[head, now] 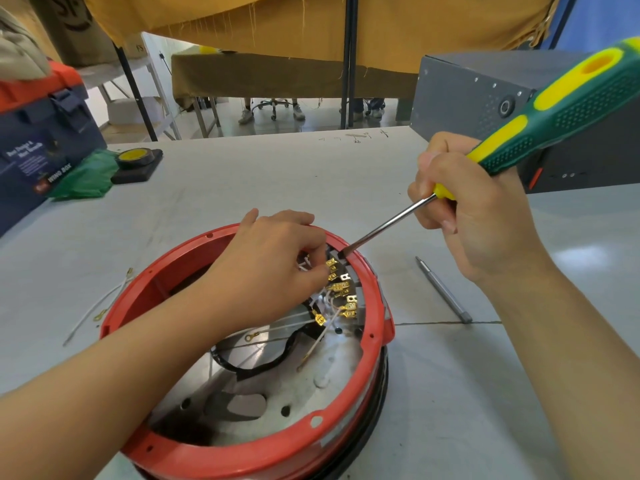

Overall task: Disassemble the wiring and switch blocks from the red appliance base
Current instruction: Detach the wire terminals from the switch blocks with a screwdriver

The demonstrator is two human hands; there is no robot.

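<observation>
One screwdriver (512,133), tip seemingly at switch blocks (341,268)

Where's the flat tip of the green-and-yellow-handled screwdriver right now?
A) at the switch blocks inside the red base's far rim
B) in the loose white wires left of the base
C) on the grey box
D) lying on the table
A: the right hand holds the green-and-yellow-handled screwdriver with its tip down at the dark switch blocks inside the round red plastic appliance base, beside the left hand.
</observation>
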